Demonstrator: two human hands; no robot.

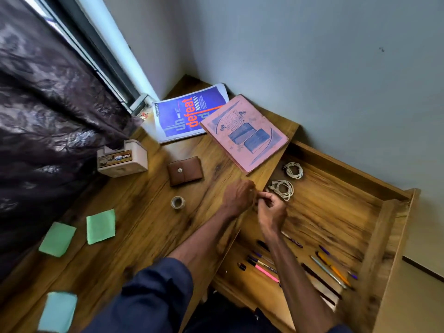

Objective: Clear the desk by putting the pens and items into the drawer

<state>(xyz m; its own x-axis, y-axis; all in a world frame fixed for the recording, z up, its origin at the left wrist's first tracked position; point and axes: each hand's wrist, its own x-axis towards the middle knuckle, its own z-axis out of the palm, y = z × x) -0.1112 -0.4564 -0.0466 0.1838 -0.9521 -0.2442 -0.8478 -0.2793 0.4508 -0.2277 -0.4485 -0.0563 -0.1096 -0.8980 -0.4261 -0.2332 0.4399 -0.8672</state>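
My left hand point(237, 195) and my right hand point(271, 210) meet at the desk's right edge, just above the open wooden drawer point(389, 212). Both have curled fingers, and motion blur hides whatever may be between them. A coiled white cable point(282, 189) lies in the drawer just beyond my right fingertips, and a second white cable point(293, 169) lies further back. Several pens point(331, 267) and a pink marker point(265, 272) lie at the drawer's near end. On the desk point(144, 236) are a brown wallet point(185, 170) and a tape roll point(177, 202).
A pink notebook point(245, 132) overhangs the desk edge above the drawer, beside a blue magazine point(189, 114). A white box point(122, 158) stands at the left by the dark curtain point(48, 116). Green sticky pads point(101, 225) and a blue pad point(57, 311) lie near the front left.
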